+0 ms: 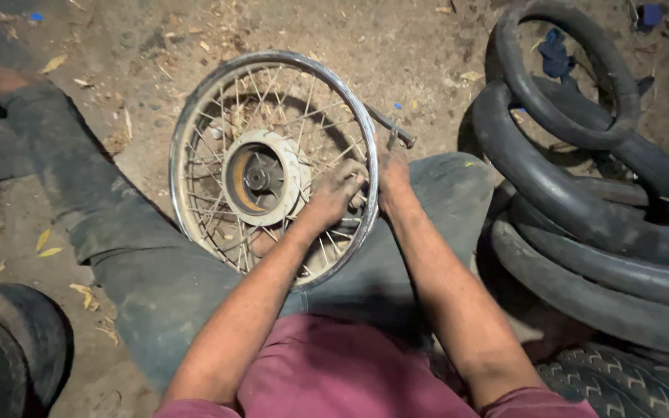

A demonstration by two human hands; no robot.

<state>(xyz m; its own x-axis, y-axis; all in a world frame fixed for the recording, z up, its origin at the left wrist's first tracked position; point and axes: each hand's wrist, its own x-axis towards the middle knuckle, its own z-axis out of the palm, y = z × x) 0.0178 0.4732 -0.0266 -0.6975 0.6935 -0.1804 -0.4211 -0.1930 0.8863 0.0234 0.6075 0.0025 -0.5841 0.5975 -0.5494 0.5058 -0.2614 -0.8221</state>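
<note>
Both hands work at the rim of a spoked wheel (272, 166).
The left hand (337, 191) grasps spokes just inside the rim; the right hand (392, 172) clenches a metal tool (391, 126) just outside.

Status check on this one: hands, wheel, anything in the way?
Left hand on the spokes inside the spoked wheel rim. Right hand at rim's edge, gripping a metal tool. Wheel rests across the legs. Rubber tubes piled to the right.

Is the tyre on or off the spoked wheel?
Off: the spoked wheel shows a bare metal rim; loose tyres lie beside it.

Dirt floor (396, 46), scattered dry leaves (54, 63), dim light
</note>
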